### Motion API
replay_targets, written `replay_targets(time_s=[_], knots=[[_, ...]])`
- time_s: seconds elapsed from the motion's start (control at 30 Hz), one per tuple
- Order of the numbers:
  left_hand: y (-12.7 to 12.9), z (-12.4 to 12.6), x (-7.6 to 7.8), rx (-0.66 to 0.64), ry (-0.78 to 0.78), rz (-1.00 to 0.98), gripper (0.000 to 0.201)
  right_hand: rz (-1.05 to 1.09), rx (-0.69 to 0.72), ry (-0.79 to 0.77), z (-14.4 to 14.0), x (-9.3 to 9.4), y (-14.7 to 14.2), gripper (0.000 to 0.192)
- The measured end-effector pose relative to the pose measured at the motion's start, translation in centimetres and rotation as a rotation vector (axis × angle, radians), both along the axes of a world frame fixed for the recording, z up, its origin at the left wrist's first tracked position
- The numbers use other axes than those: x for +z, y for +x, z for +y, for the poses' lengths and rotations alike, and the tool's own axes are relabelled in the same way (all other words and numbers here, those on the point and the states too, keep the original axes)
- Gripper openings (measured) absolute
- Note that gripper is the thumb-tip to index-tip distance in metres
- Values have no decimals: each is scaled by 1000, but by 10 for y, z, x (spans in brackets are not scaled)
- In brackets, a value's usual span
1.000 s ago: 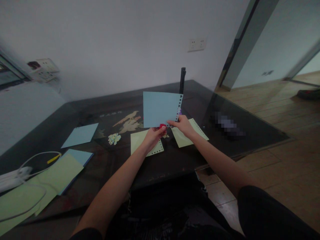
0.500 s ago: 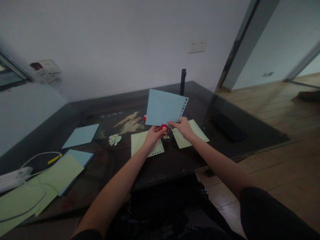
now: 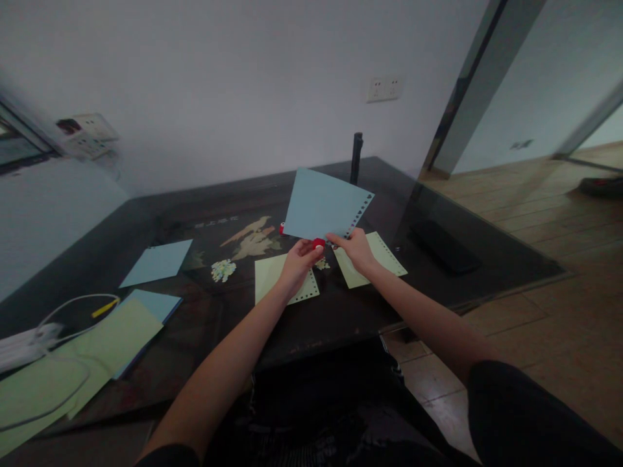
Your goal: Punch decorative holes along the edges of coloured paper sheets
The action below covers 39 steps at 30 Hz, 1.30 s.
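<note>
My left hand is closed around a small red craft punch at the lower edge of a light blue paper sheet. My right hand pinches that sheet near its lower right corner, thumb on top. A row of small punched shapes runs along the sheet's right edge. Beneath the hands lie two pale yellow-green sheets, the left sheet and the right sheet, each with punched holes along an edge. Small paper cut-outs lie between them. Another small red object is partly hidden behind the blue sheet.
A heap of cut-outs lies left on the dark table. Further left are a blue sheet, stacked yellow-green paper, a white power strip and its cable. A black upright object stands behind; a dark flat case lies right.
The blue sheet has turned slightly clockwise and shifted a little up and right, its right edge now slanting more. Both hands keep their hold, almost in place.
</note>
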<state>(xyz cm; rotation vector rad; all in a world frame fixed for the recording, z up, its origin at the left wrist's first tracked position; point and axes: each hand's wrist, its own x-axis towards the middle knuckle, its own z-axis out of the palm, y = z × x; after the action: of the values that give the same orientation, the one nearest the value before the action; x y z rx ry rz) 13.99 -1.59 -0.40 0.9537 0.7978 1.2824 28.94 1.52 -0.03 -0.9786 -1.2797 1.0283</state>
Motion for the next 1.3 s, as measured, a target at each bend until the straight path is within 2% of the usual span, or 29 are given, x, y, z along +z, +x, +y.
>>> replay_targets(time_s=[0.27, 0.47, 0.67, 0.8, 1.07, 1.23, 1.3], knots=[[0, 1, -2, -9, 14, 23, 39, 89, -23, -45, 1, 0, -1, 35], [-1, 2, -4, 19, 65, 121, 41, 158, -33, -30, 3, 3, 4, 32], [-3, 2, -4, -20, 95, 202, 45, 185, -106, -47, 10, 8, 13, 36], [-4, 3, -4, 5, 83, 205, 46, 233, -164, -22, 16, 11, 21, 39], [-4, 4, 9, -11, 153, 418, 34, 328, -241, 1, 19, 22, 34, 39], [1, 31, 8, -115, 168, 572, 35, 356, -239, 11, 18, 25, 36, 37], [3, 52, 1, -87, 223, 645, 30, 355, -229, 11, 18, 25, 36, 38]])
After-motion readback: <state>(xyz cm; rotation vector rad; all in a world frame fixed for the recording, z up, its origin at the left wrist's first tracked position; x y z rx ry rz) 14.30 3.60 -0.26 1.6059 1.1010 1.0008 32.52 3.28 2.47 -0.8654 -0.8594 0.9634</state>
